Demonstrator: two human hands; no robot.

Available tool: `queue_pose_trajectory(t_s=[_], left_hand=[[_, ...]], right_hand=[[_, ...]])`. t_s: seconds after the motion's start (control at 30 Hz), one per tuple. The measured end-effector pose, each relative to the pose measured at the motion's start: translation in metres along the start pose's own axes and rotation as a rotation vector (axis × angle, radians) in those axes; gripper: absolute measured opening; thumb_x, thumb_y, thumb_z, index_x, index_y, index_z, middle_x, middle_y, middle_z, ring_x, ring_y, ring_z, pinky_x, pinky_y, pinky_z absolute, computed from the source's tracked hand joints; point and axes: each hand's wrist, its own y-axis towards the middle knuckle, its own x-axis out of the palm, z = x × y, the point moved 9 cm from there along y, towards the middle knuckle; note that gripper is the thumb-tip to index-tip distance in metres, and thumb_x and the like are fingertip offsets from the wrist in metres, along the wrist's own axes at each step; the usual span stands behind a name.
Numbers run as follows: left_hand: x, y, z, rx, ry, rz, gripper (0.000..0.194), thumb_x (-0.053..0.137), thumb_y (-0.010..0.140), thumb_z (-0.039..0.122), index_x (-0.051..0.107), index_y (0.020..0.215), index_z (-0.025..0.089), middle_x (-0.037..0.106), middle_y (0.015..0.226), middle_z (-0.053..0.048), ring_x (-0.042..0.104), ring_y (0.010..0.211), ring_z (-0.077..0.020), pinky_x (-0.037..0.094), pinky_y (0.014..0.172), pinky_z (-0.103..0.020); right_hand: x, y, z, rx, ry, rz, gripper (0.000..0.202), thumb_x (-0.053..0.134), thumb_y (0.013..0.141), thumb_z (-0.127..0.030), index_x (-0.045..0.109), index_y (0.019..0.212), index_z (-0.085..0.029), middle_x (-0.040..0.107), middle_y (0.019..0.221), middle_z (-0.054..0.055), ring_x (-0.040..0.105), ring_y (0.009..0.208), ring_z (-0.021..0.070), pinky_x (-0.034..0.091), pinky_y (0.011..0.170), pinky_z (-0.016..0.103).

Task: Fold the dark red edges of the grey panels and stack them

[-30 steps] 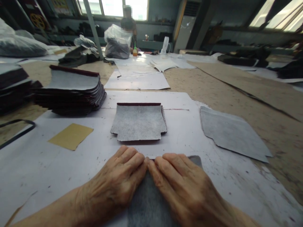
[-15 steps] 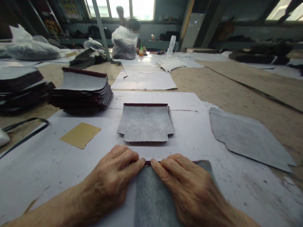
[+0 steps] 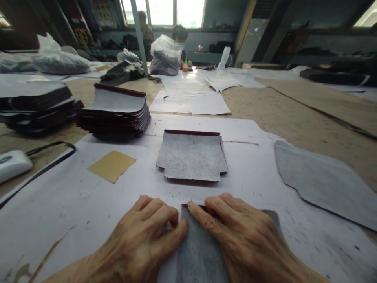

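Observation:
A grey-backed fabric piece lies in front of me, its dark red far edge folded over. My right hand is closed on that folded edge, the thumb pressing near its left corner. My left hand rests at the piece's left side with bent fingers. Its thumb tip touches the side edge, and a gap shows between thumb and forefinger. Just beyond my hands sits a small pile of similar fabric pieces, the top one with a folded dark red strip. Palm and wrists cover much of the front piece.
A tall stack of folded pieces and another stack stand left. Nearer are a tan card and a white corded device. A grey fabric panel lies right. People sit across the table behind a plastic bag.
My left thumb has come off the folded edge and slid down the piece's left side. My right thumb stays on the fold. The view has shifted slightly left.

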Motion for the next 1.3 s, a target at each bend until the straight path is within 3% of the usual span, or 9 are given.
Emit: queue_pose_trajectory(t_s=[0.37, 0.7, 0.9, 1.07, 1.17, 1.3], left_hand=[[0.001, -0.001, -0.007, -0.064, -0.062, 0.016, 0.029, 0.03, 0.085, 0.015, 0.053, 0.102, 0.014, 0.051, 0.078, -0.006, 0.042, 0.065, -0.0159, 0.033, 0.059, -0.03], [0.003, 0.0, -0.006, -0.063, -0.04, -0.012, 0.028, 0.03, 0.083, 0.017, 0.053, 0.1, 0.014, 0.051, 0.077, -0.006, 0.043, 0.065, -0.0162, 0.036, 0.058, -0.03], [-0.007, -0.001, -0.009, -0.098, 0.024, 0.038, 0.036, 0.032, 0.082, 0.012, 0.047, 0.114, 0.011, 0.053, 0.084, -0.008, 0.046, 0.071, -0.0177, 0.04, 0.061, -0.032], [0.001, 0.003, -0.013, -0.127, 0.04, -0.074, 0.036, 0.031, 0.082, 0.014, 0.047, 0.115, 0.011, 0.053, 0.087, -0.009, 0.047, 0.072, -0.0187, 0.042, 0.062, -0.033], [-0.004, 0.005, -0.013, -0.112, 0.009, -0.028, 0.034, 0.034, 0.082, 0.013, 0.049, 0.112, 0.013, 0.053, 0.084, -0.008, 0.047, 0.071, -0.0179, 0.042, 0.06, -0.033], [-0.015, 0.001, -0.026, -0.266, -0.093, 0.049, 0.034, 0.04, 0.081, 0.004, 0.05, 0.111, 0.014, 0.05, 0.087, -0.006, 0.049, 0.078, -0.0144, 0.044, 0.065, -0.027]], right_hand=[[0.001, 0.002, 0.009, 0.088, 0.075, -0.063, 0.039, 0.038, 0.08, -0.007, 0.056, 0.113, -0.021, 0.053, 0.083, 0.005, 0.049, 0.074, 0.0169, 0.044, 0.06, 0.028], [-0.001, 0.003, 0.007, 0.043, 0.022, -0.034, 0.04, 0.038, 0.079, -0.007, 0.056, 0.112, -0.02, 0.052, 0.084, 0.006, 0.049, 0.074, 0.0177, 0.044, 0.058, 0.028], [0.001, 0.002, 0.006, 0.027, -0.013, -0.043, 0.04, 0.038, 0.078, -0.008, 0.056, 0.112, -0.019, 0.052, 0.083, 0.007, 0.049, 0.072, 0.018, 0.045, 0.056, 0.028], [0.003, 0.003, 0.005, 0.02, -0.047, -0.043, 0.041, 0.038, 0.077, -0.007, 0.058, 0.111, -0.018, 0.051, 0.08, 0.007, 0.048, 0.07, 0.0179, 0.044, 0.054, 0.028], [0.002, 0.004, 0.002, 0.007, -0.061, -0.025, 0.042, 0.036, 0.075, -0.005, 0.058, 0.11, -0.017, 0.052, 0.08, 0.008, 0.049, 0.071, 0.0183, 0.044, 0.054, 0.028], [0.001, 0.003, -0.001, 0.0, -0.084, -0.009, 0.042, 0.035, 0.078, -0.006, 0.057, 0.112, -0.017, 0.054, 0.084, 0.009, 0.05, 0.072, 0.0186, 0.045, 0.056, 0.028]])
